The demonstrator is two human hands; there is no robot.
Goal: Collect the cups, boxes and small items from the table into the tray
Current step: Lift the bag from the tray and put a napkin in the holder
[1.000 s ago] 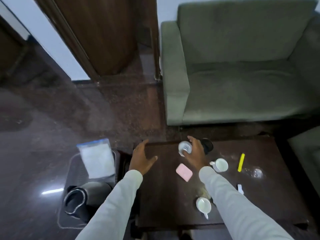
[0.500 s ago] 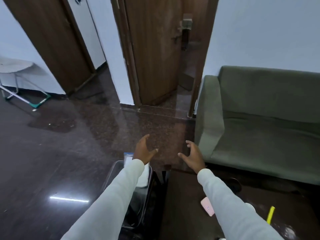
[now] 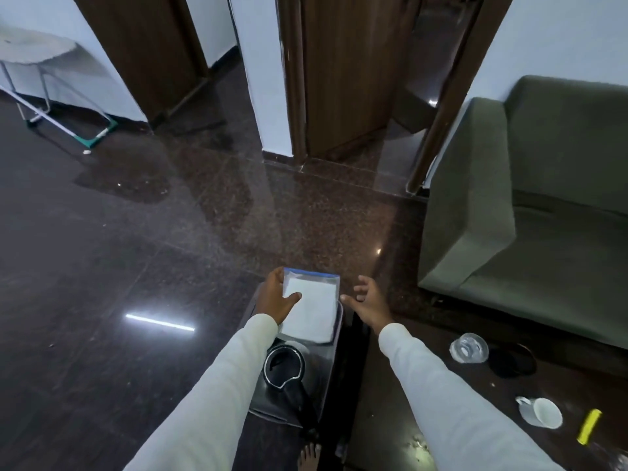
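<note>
My left hand (image 3: 275, 300) grips the upper left corner of a clear plastic bag (image 3: 311, 307) with a blue top strip and white contents, thumb on its face. The bag stands tilted in the far end of a grey tray (image 3: 326, 379) on the floor, left of the dark table (image 3: 373, 419). My right hand (image 3: 368, 300) hovers open just right of the bag, holding nothing. On the table lie a clear glass cup (image 3: 469, 348) on its side, a white cup (image 3: 543, 413) and a yellow marker-like item (image 3: 589, 426).
A black kettle (image 3: 283, 367) sits in the tray's near half. A black round lid (image 3: 513, 363) lies beside the glass cup. A green sofa (image 3: 543, 232) stands right of the tray. My bare foot (image 3: 309, 457) is at the tray's near edge.
My right hand has let go of the glass cup on the table. Both hands have swung left to the tray, and my left hand has taken hold of the bag.
</note>
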